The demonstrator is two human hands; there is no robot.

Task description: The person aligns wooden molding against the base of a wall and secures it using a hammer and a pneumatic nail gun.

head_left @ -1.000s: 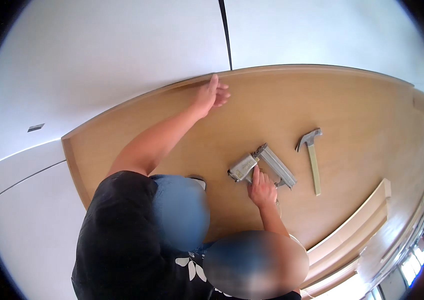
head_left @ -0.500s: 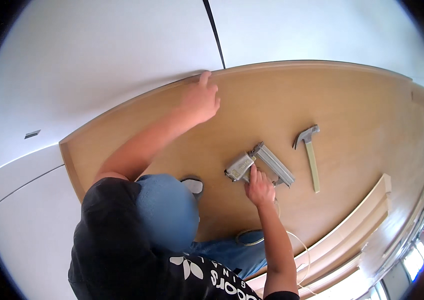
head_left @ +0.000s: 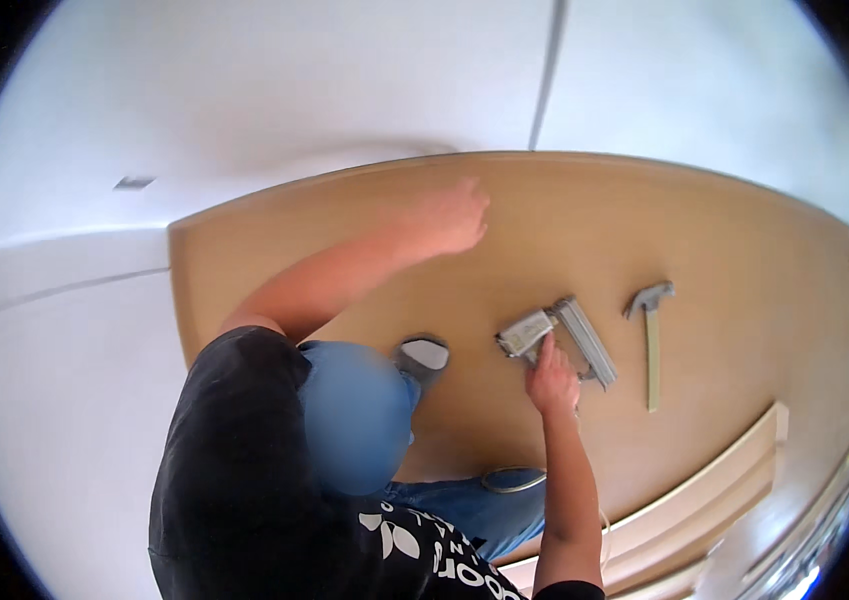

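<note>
The left hand [head_left: 449, 215] is motion-blurred; its fingers cannot be separated, nor whether it touches the wooden panel [head_left: 744, 260]. The right hand [head_left: 551, 377] covers the rear of the grey nail gun [head_left: 559, 335], so its grip there is concealed. At 5 o'clock the wooden trim strips [head_left: 704, 500] run off the rim. The shoe [head_left: 422, 356] is partly hidden behind the body.

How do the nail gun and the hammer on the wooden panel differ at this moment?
The nail gun is bulky and grey, with the right hand on it; the hammer is slim, with a long pale handle, and lies untouched. The nail gun lies slanted, the hammer nearly straight up the picture. Both rest on the wooden panel.
</note>
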